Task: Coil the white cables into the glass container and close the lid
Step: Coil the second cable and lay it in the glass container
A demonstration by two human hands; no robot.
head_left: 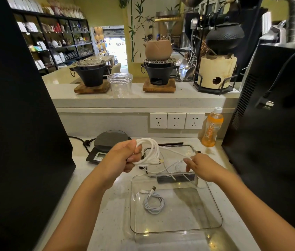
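White cable (149,151) being wound hangs in the air over the far edge of the glass container (215,211), its loops bunched in the left hand (125,156), whose fingers curl round the bundle, while the right hand (200,168) pinches the loose run and draws it out to the right; a plug end sticks out of the loops toward the middle. Light, limp and smooth, such a cord will likely spring open unless held where the loops cross, so the bundle is best gripped there. A second coiled cable (154,202) already lies on the container's floor, toward its left side. The lid (188,147) sits just beyond the container, flat on the counter (106,205), a pale speckled stone top that looks hard and slick; the glass wants a gentle hand. Farther back stand a black scale (105,144) on the left, an orange drink bottle (212,127) on the right, wall sockets (176,120) between them, and a raised ledge with stoves and a clear plastic jar (119,85)
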